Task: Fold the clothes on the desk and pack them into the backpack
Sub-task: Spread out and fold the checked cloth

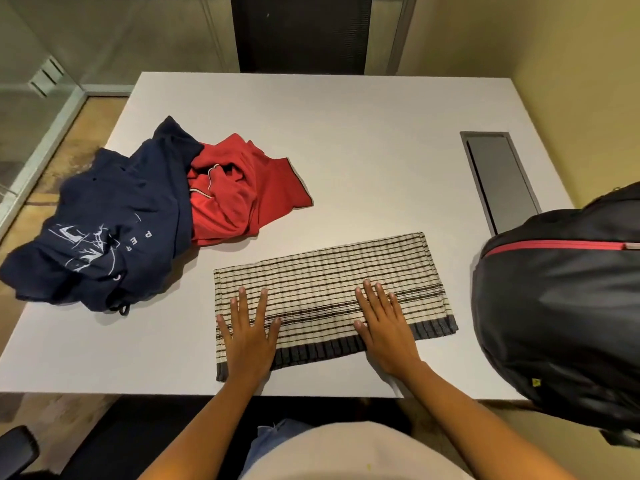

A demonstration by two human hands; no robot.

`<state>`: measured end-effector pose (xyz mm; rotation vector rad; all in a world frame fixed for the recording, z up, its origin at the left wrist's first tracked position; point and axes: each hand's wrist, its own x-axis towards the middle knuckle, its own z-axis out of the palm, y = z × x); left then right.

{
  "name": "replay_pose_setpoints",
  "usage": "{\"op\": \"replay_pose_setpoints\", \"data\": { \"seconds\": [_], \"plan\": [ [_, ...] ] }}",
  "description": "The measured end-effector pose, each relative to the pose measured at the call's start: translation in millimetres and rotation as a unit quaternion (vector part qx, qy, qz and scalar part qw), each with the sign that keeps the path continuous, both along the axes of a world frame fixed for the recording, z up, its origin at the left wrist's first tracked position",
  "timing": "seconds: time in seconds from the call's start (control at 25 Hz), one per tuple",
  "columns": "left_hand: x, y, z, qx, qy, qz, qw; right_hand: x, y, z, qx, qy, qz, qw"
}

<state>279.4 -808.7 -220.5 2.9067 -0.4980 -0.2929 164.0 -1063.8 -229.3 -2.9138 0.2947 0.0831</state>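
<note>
Striped cloth [329, 289] lies folded at the near edge of the surface [346, 150]. Left grip [249, 337] and right grip [384, 330] lie flat on it, fingers straight, grasping nothing, to set the fold. Backpack [561, 306] stands beside, seemingly zipped.

On the light-grey rectangular desk [346, 150], fitted with a grey metal hatch [500, 181] at right, a crumpled navy printed T-shirt [114, 216] and crumpled red shirt [242, 195] are laid touching at left, a folded cream dark-striped knit garment [322, 271] at front centre, a black red-zipped backpack [561, 306] at front right
</note>
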Motion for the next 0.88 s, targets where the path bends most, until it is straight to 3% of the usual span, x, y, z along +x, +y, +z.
{"op": "replay_pose_setpoints", "data": {
  "seconds": [0.16, 0.32, 0.44, 0.52, 0.76, 0.88],
  "plan": [
    [-1, 3, -5, 0.007, -0.029, 0.003, 1.0, -33, -53, 6, -0.006, 0.038, -0.118, 0.992],
    [-2, 1, -6, -0.003, -0.034, 0.009, 0.999, -40, -70, 17, 0.007, 0.043, -0.147, 0.988],
    [-3, -1, -4, -0.009, -0.028, 0.015, 0.999, -23, -59, 31, 0.065, -0.048, -0.294, 0.953],
    [-3, -2, -4, -0.011, -0.022, 0.02, 1.0, -6, -51, 44, 0.069, -0.044, -0.367, 0.927],
    [-3, -2, -5, -0.014, -0.01, 0.015, 1.0, 21, -58, 63, 0.038, 0.047, -0.408, 0.911],
    [-2, -1, -7, -0.024, -0.004, 0.012, 1.0, 25, -58, 71, 0.097, 0.039, -0.383, 0.918]
  ]
}}
